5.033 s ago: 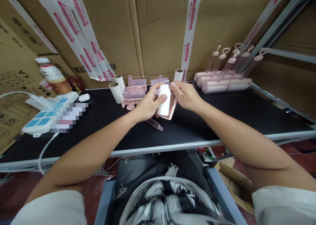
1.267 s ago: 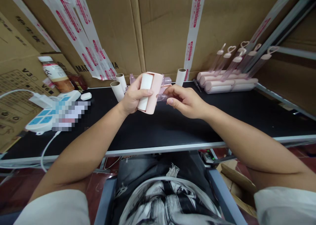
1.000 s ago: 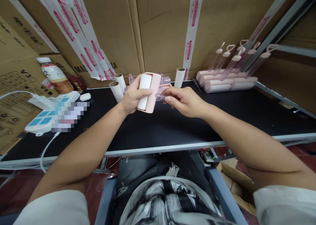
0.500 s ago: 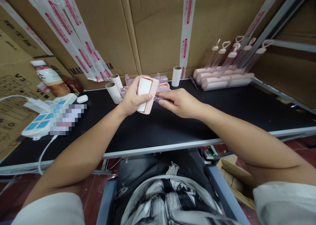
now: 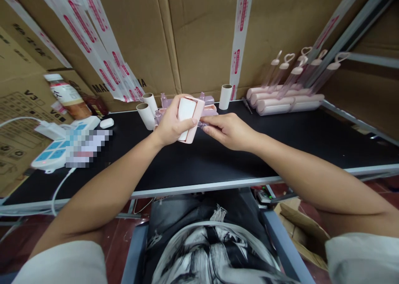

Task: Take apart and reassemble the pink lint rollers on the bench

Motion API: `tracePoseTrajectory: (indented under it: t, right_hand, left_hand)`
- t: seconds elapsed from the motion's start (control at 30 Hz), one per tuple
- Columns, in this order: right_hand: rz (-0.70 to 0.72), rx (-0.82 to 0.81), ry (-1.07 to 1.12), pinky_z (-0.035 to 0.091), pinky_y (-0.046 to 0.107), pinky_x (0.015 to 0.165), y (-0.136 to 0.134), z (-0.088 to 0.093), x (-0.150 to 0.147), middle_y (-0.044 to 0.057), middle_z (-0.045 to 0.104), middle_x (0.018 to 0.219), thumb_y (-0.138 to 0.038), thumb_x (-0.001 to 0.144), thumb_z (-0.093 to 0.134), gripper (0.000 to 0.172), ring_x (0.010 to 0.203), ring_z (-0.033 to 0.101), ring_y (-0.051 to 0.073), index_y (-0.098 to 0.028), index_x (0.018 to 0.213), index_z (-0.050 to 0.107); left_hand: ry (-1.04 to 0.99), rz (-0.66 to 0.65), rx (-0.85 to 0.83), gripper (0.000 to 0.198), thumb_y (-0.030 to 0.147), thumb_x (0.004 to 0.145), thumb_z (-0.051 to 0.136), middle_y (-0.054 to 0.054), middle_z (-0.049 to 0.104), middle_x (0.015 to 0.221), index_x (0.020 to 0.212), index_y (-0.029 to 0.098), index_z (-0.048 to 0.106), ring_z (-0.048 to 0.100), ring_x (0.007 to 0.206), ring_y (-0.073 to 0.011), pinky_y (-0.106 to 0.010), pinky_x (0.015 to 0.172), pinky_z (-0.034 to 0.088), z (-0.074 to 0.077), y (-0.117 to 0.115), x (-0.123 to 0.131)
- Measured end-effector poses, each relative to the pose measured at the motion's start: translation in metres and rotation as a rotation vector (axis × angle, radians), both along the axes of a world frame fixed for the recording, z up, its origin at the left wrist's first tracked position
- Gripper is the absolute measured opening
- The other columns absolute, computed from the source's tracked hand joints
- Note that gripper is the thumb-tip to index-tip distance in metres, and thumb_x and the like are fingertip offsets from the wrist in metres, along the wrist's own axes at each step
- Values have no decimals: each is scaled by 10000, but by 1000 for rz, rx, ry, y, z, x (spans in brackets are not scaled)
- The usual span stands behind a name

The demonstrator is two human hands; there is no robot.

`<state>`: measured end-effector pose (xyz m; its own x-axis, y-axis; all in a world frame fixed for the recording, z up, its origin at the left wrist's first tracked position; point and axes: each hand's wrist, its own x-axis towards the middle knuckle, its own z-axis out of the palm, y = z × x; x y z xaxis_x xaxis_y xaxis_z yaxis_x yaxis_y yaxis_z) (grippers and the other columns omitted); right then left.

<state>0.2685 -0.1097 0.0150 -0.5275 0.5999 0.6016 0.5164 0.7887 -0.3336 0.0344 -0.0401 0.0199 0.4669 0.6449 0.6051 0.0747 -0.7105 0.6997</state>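
My left hand (image 5: 170,126) is wrapped round a pink lint-roller case (image 5: 192,122) with a white paper roll (image 5: 185,111) set in it, held a little above the black table (image 5: 218,159). My right hand (image 5: 230,130) is closed on a clear pink handle piece (image 5: 203,125) pressed against the right side of the case. Most of that piece is hidden by my fingers. Behind my hands lie more pink case parts (image 5: 209,105).
White paper rolls (image 5: 146,114) stand behind my left hand and one roll (image 5: 225,96) behind the right. Finished pink rollers (image 5: 286,103) are stacked at the back right. A power strip (image 5: 59,147), a bottle (image 5: 67,95) and cardboard boxes (image 5: 202,35) line the left and back.
Five seconds ago the case lay lower near the table with both hands on it. It has since been raised, and my right hand brought the clear handle against its side.
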Motion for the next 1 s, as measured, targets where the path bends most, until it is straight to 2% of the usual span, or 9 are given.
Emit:
tracePoseTrajectory:
  t: [0.17,0.3,0.57,0.8,1.0]
  right_hand:
    - [-22,6,-71,503,327,812,1,-2,0,123,847,1061,-299,1074,546,330,857,719,232,-163,1242,796]
    - [-16,32,-30,486,325,798,3,-4,-1,121,836,1023,-306,1081,536,330,848,703,229,-155,1215,796]
    - [21,-94,38,390,274,672,-2,-1,-4,-5,656,716,-326,1066,575,264,662,534,146,-166,987,769]
    - [-17,-109,25,372,273,642,-1,-4,-4,-8,639,696,-320,1051,586,240,612,521,135,-166,963,748]
    - [-25,-93,10,350,279,628,-2,-3,-4,-18,596,654,-311,1045,589,223,599,489,137,-175,930,723]
  left_hand:
    - [52,17,13,802,642,720,888,-87,674,1187,1304,223,533,646,1068,-277,-393,943,526,-3,1,0]
    - [33,40,13,779,626,718,886,-82,671,1179,1292,228,542,636,1067,-276,-390,936,519,-3,2,-1]
    - [48,5,-52,782,595,704,895,-77,693,1189,1287,226,527,656,1071,-278,-386,929,514,-4,-3,3]
    - [51,-10,-81,784,585,698,903,-99,715,1224,1281,214,532,672,1098,-290,-383,925,521,-3,-3,4]
    - [56,-16,-105,755,559,697,901,-70,712,1159,1266,219,541,667,1059,-278,-382,920,524,-7,-4,6]
